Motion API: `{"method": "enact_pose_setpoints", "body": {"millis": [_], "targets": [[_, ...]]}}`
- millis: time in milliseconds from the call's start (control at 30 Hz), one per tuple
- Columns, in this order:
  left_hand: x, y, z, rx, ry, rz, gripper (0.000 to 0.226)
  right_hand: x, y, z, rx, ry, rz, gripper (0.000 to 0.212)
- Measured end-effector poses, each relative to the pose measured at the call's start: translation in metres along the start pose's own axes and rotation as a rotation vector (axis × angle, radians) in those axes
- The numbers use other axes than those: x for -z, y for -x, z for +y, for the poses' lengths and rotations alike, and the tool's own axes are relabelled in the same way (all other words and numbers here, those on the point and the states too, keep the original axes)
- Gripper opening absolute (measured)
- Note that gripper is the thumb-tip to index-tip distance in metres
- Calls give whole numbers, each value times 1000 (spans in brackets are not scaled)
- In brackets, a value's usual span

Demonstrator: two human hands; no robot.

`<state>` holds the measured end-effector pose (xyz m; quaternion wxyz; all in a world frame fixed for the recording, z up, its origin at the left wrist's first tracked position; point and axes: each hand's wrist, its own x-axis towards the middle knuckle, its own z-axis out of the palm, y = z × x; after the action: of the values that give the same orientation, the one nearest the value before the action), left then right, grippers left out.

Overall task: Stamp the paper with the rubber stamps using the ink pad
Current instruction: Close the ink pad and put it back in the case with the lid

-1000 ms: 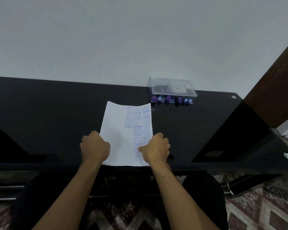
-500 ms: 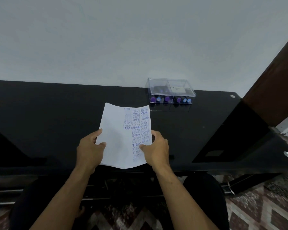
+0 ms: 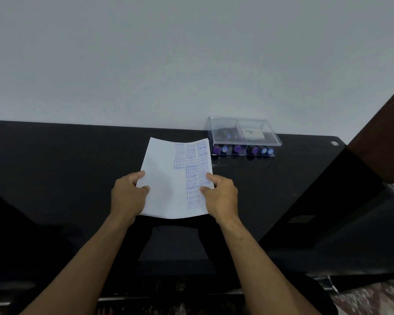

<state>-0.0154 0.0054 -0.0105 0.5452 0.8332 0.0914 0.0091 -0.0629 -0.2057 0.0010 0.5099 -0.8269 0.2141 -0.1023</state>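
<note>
A white sheet of paper (image 3: 166, 178) with blue and purple stamped words down its right half is lifted off the black table, slightly bowed. My left hand (image 3: 129, 196) pinches its left edge, thumb on top. My right hand (image 3: 221, 196) pinches its right edge over the stamped column. Behind the paper to the right stands a clear plastic box (image 3: 242, 134) with several rubber stamps (image 3: 238, 149) with purple and blue ends along its front. A white item lies in the box's right compartment; I cannot tell if it is the ink pad.
The glossy black table (image 3: 66, 167) runs along a pale wall. A dark wooden post (image 3: 382, 137) rises at the right. Patterned floor shows at the bottom right, below the table's front edge.
Both hands went from curled on the flat paper to pinching its side edges. The sheet has risen off the table toward me and bowed.
</note>
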Motion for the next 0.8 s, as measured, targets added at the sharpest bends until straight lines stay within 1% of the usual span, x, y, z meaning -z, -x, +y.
{"method": "enact_pose_setpoints", "body": {"millis": [133, 233, 300, 467, 600, 667, 733, 800], "targets": [[-16, -34, 13, -36, -12, 20, 52, -11, -43, -8, 37, 24, 3, 46], [-26, -53, 19, -72, -59, 27, 42, -20, -69, -11, 37, 30, -1, 48], [-31, -64, 20, -92, -89, 35, 41, -24, -81, -12, 33, 48, -10, 49], [-35, -82, 15, -149, -210, 25, 36, -32, -94, -9, 32, 143, -48, 49], [-36, -92, 10, -126, -320, 9, 19, -34, -95, -9, 45, 227, -65, 47], [-37, -94, 9, -127, -370, 12, 16, -36, -94, -9, 81, 309, -67, 47], [-38, -92, 7, -175, -448, 10, 18, -37, -92, -8, 131, 406, -57, 47], [-38, -93, 4, -203, -502, -10, 33, -36, -89, -10, 157, 493, -54, 45]]}}
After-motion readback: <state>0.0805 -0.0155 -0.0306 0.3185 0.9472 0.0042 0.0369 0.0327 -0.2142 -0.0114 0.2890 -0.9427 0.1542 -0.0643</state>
